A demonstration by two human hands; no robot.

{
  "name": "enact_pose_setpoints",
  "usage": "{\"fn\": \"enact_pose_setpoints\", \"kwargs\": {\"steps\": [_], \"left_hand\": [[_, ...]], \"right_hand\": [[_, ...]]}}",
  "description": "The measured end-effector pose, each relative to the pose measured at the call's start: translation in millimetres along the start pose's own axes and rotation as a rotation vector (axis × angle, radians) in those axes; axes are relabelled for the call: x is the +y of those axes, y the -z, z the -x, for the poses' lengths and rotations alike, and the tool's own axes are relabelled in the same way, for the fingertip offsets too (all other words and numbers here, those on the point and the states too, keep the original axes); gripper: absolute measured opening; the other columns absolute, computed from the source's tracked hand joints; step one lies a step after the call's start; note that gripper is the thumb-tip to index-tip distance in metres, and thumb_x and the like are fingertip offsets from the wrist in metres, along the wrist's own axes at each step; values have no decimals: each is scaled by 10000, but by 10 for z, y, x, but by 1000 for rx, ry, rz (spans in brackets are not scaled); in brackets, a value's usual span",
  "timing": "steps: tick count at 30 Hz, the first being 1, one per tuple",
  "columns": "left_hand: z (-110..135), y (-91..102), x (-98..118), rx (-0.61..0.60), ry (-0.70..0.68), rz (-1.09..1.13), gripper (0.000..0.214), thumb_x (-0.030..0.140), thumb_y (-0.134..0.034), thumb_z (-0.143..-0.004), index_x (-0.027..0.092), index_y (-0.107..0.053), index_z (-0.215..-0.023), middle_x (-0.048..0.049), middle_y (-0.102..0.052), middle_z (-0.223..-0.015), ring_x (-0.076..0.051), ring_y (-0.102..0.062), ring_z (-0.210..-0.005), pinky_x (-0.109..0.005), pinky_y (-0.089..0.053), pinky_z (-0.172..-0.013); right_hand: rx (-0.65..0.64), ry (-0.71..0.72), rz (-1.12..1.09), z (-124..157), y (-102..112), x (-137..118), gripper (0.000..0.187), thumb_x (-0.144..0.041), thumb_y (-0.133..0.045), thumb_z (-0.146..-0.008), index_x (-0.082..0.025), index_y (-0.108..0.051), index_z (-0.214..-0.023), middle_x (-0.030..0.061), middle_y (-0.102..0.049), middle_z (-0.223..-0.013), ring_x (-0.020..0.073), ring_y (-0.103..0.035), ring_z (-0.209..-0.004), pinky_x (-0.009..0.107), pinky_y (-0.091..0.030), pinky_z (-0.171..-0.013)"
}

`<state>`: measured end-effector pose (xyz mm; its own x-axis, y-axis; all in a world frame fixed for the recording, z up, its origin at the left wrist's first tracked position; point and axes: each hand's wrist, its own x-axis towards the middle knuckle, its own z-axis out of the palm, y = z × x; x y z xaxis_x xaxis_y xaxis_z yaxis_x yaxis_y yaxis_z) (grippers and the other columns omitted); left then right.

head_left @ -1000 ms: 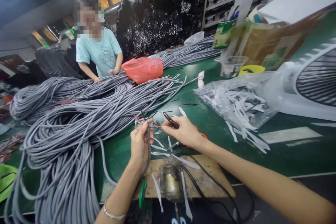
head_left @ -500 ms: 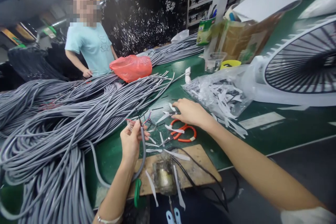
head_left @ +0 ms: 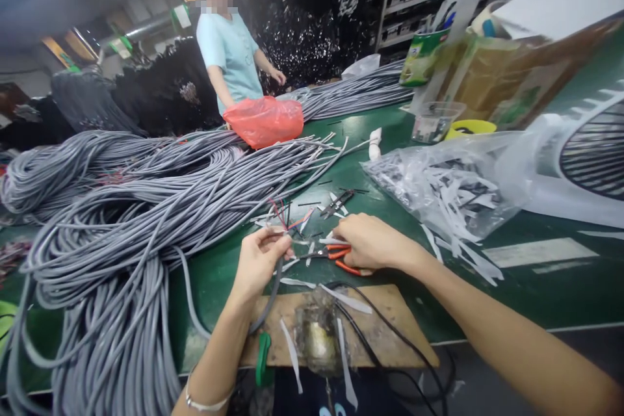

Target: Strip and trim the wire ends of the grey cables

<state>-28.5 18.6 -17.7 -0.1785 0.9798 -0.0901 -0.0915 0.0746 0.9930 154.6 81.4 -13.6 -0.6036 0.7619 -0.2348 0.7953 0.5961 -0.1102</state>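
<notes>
My left hand (head_left: 260, 260) is closed around the end of a grey cable (head_left: 274, 289). Thin red, blue and black wires (head_left: 287, 218) fan out above its fingers. To the right, my right hand (head_left: 373, 244) grips the orange handles of a pair of scissors (head_left: 338, 252), its fingertips partly hidden behind the palm. The blades point left, toward the cable end. Small dark nippers (head_left: 337, 203) lie just beyond on the green table. White strips and short black bits of wire are scattered around both hands.
Large coils of grey cable (head_left: 121, 221) cover the left side. A motor-like device (head_left: 319, 338) sits on a wooden board (head_left: 385, 325) in front. To the right are a plastic bag of white strips (head_left: 448, 188) and a fan (head_left: 595, 149). A person (head_left: 231, 58) stands behind a red bag (head_left: 266, 122).
My right hand has moved from beside the nippers down onto the scissors and taken hold of them. My left hand still holds the cable. The person's arm has come up, and the view has shifted.
</notes>
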Motion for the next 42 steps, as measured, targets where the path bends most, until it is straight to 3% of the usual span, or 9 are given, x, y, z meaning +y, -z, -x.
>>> {"fn": "enact_pose_setpoints", "kwargs": {"steps": [2, 6, 10, 13, 20, 26, 32, 37, 42], "left_hand": [[4, 11, 3, 27, -49, 30, 359, 338, -790, -511, 103, -587, -692, 15, -557, -507, -72, -501, -433, -179, -401, -438], [15, 26, -12, 22, -119, 79, 345, 350, -780, -555, 105, -591, -707, 11, -560, -531, -47, -462, -412, -156, -353, -400], [23, 34, -13, -15, -118, 166, 390, 379, -794, -546, 102, -590, -729, -6, -589, -564, -36, -444, -400, -150, -329, -385], [30, 33, 8, -14, -108, 210, 415, 391, -808, -519, 98, -578, -704, -10, -594, -560, -28, -431, -390, -144, -312, -374], [60, 13, 46, -12, -85, 203, 441, 414, -806, -496, 94, -581, -698, -1, -581, -535, -25, -408, -373, -148, -279, -365], [89, -11, 62, -34, -73, 134, 429, 438, -794, -494, 106, -556, -626, 9, -557, -507, -29, -392, -370, -164, -273, -371], [107, -8, 61, -190, -77, 165, 413, 437, -779, -556, 117, -526, -621, 18, -528, -490, -20, -365, -348, -160, -230, -352], [105, 20, 31, -332, -35, 261, 371, 394, -774, -603, 108, -546, -668, 50, -447, -447, -3, -312, -329, -144, -176, -342], [84, 9, 20, -366, 49, 298, 391, 383, -800, -567, 109, -535, -654, 66, -400, -416, 1, -292, -320, -134, -146, -332]], "right_hand": [[80, -59, -57, -9, 18, 61, 58, -145, -549, -621, -153, -606, -629, 97, -634, -659, 219, -607, -631, 245, -276, -477], [286, -81, -293, -38, 33, 146, 56, -157, -505, -651, -169, -497, -597, 16, -536, -567, 134, -498, -525, 223, -300, -501], [469, 42, -745, -88, -8, 76, 223, -352, -507, -705, -198, -379, -605, -51, -400, -522, 91, -383, -465, 200, -303, -469], [534, 90, -906, -110, -29, -45, 383, -495, -575, -647, -202, -336, -587, -66, -335, -527, 79, -319, -476, 195, -281, -453], [608, 199, -832, -84, -36, -165, 474, -557, -572, -684, -186, -322, -529, -59, -293, -534, 76, -271, -505, 200, -237, -460], [615, 305, -687, -93, -100, -121, 365, -447, -568, -746, -174, -408, -565, -40, -391, -557, 86, -335, -513, 198, -279, -475], [615, 436, -561, -83, -132, -99, 172, -257, -517, -777, -174, -454, -641, -6, -482, -623, 106, -411, -563, 196, -343, -541], [665, 509, -469, -80, -137, -102, 136, -219, -502, -785, -181, -445, -668, 7, -499, -652, 109, -414, -551, 197, -346, -539], [732, 525, -355, -74, -158, -95, 135, -231, -453, -801, -177, -471, -678, 19, -512, -628, 121, -445, -550, 205, -348, -534]]}}
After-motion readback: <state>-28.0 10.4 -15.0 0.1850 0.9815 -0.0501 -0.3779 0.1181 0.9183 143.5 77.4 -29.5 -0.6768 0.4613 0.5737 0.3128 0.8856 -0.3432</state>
